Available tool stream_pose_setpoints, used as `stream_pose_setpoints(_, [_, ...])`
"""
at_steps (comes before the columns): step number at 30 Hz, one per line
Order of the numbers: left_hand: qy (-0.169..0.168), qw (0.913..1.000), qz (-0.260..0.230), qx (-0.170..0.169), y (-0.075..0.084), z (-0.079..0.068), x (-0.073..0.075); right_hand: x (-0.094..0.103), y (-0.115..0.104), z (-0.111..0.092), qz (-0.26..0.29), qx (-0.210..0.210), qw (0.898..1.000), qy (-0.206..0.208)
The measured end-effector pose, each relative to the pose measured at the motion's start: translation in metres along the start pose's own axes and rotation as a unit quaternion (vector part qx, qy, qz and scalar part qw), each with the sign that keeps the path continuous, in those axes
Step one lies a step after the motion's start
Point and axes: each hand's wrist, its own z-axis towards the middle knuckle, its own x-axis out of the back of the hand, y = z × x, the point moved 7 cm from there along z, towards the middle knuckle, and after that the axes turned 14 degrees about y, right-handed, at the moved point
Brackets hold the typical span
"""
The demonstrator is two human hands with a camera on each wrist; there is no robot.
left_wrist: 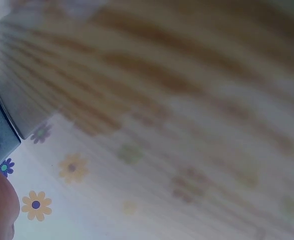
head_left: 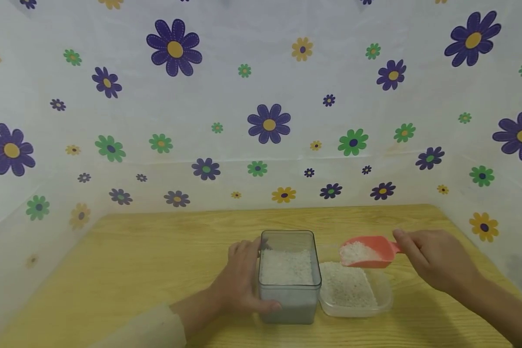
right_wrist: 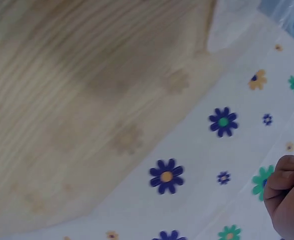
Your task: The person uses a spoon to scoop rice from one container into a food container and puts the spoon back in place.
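In the head view, a tall clear container (head_left: 289, 307) with a dark rim stands on the table, partly filled with white rice (head_left: 287, 266). My left hand (head_left: 239, 280) grips its left side, thumb across the front and fingers toward the back. A pink scoop (head_left: 383, 253) loaded with rice is in my right hand (head_left: 443, 261), which holds it by the handle. The scoop hovers over the back of a shallow clear plastic tub (head_left: 384, 297), which also contains rice. In the right wrist view, curled fingers (right_wrist: 282, 185) show at the right edge; the scoop is out of sight there.
The tub sits close against the container's right side. Under everything lies a wood-grain table (head_left: 156, 261). A white flower-printed sheet (head_left: 226, 96) rises behind the table and along both sides.
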Motion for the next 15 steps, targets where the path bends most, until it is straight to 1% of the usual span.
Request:
stream_pose_setpoints(1, [0.001,1.0000,-0.001,0.000,0.000,0.000,0.000,-0.002,0.006,-0.001,-0.001,-0.005,1.000,-0.011])
stream_pose_setpoints(4, [0.000,1.0000,-0.005,0.003,-0.001,-0.001,0.000,-0.007,0.023,-0.004,-0.013,-0.011,0.999,-0.027])
stream_pose_setpoints(10, [-0.011,0.9999,0.000,0.008,-0.001,-0.004,-0.002,-0.012,0.047,-0.008,-0.043,-0.011,0.998,-0.043])
stream_pose_setpoints(15, [-0.007,0.9999,0.003,0.009,0.000,-0.003,0.000,-0.011,0.057,-0.010,-0.070,0.008,0.997,-0.030])
